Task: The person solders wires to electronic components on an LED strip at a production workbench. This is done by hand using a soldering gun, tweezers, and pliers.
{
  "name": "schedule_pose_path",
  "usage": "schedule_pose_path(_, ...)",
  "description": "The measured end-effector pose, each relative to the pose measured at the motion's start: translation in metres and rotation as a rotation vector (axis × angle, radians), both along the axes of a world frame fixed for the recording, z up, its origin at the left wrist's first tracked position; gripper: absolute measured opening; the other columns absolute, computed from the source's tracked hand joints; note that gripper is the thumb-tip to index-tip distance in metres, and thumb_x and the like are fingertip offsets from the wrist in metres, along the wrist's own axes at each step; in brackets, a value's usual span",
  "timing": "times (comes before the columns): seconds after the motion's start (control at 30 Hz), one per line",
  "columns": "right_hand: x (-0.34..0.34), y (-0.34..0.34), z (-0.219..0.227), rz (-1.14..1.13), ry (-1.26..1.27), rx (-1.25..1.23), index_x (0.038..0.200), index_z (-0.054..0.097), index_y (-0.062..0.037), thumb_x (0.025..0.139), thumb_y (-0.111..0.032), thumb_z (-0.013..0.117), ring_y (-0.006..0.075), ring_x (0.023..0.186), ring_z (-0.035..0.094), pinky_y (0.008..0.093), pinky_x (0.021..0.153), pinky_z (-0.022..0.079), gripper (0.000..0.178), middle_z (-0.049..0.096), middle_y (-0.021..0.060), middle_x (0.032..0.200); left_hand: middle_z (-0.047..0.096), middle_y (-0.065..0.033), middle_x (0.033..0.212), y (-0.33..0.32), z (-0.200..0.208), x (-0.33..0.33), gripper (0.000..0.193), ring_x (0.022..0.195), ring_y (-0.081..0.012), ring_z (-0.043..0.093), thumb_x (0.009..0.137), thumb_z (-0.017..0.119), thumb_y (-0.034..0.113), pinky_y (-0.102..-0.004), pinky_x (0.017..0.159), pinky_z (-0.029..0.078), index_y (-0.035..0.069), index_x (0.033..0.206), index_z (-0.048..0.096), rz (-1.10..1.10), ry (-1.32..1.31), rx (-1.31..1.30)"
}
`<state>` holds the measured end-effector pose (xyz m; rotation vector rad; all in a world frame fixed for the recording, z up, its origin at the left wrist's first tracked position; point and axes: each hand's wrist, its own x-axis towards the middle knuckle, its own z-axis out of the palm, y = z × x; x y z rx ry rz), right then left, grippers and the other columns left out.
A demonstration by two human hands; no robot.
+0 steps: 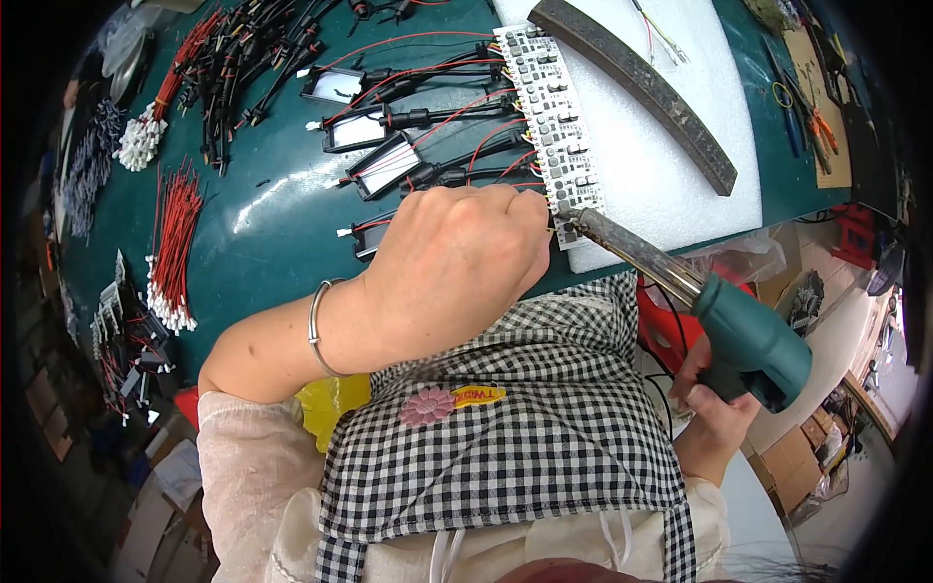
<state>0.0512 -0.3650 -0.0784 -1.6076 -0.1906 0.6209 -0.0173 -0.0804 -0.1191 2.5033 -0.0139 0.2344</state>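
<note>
An electronics workshop, seen from above a workbench with a dark green top (pixel 258 282). What shows it: a strip of white circuit boards (pixel 552 121) with a pistol-grip soldering iron (pixel 753 335) at its near end, bundled red wires (pixel 175 243) with white plugs, a heap of black cables (pixel 255 68), and orange-handled pliers (pixel 824 134) at the right. The worker wears a checked apron (pixel 515 457); cardboard boxes (pixel 790 461) lie beyond the bench, lower right.
</note>
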Motion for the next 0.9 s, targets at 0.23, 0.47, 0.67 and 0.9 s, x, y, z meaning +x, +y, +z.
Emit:
schedule_pose_path(0.23, 0.013, -0.01, 0.011, 0.028, 0.134, 0.199, 0.112, 0.051, 0.0116, 0.059, -0.011, 0.083, 0.0164, 0.051, 0.055, 0.0266, 0.046, 0.048, 0.066, 0.063, 0.0136, 0.084, 0.058, -0.0087, 0.064, 0.0, 0.0, -0.001, 0.017, 0.052, -0.0261, 0.058, 0.069, 0.069, 0.005, -0.0345, 0.044, 0.045, 0.002, 0.075, 0.054, 0.0, -0.009, -0.011)
schedule_pose_path(0.47, -0.003, 0.005, 0.004, -0.056, 0.02, 0.031, 0.107, 0.049, 0.0133, 0.063, -0.017, 0.082, 0.0129, 0.042, 0.048, 0.0246, 0.038, 0.043, 0.062, 0.058, 0.0136, 0.081, 0.059, -0.009, 0.065, -0.001, -0.001, 0.0, 0.016, 0.053, -0.0266, 0.058, 0.068, 0.069, 0.005, -0.0345, 0.044, 0.046, 0.002, 0.075, 0.055, 0.005, 0.006, 0.001)
schedule_pose_path(0.67, 0.0, -0.001, 0.005, -0.004, -0.061, -0.037, 0.108, 0.048, 0.0135, 0.064, -0.016, 0.082, 0.0127, 0.041, 0.048, 0.0246, 0.038, 0.043, 0.063, 0.058, 0.0136, 0.079, 0.059, -0.0094, 0.065, 0.001, 0.0, 0.0, 0.017, 0.053, -0.0267, 0.058, 0.068, 0.069, 0.005, -0.0347, 0.045, 0.046, 0.002, 0.076, 0.055, 0.001, 0.003, 0.006)
schedule_pose_path(0.9, 0.01, -0.005, 0.014, -0.053, 0.143, 0.17, 0.115, 0.052, 0.0094, 0.057, -0.008, 0.084, 0.0162, 0.053, 0.055, 0.0267, 0.046, 0.045, 0.068, 0.063, 0.0161, 0.087, 0.057, -0.0092, 0.064, 0.001, 0.0, 0.0, 0.018, 0.052, -0.0266, 0.058, 0.069, 0.07, 0.005, -0.0349, 0.045, 0.046, 0.002, 0.077, 0.054, -0.013, 0.0, 0.0)
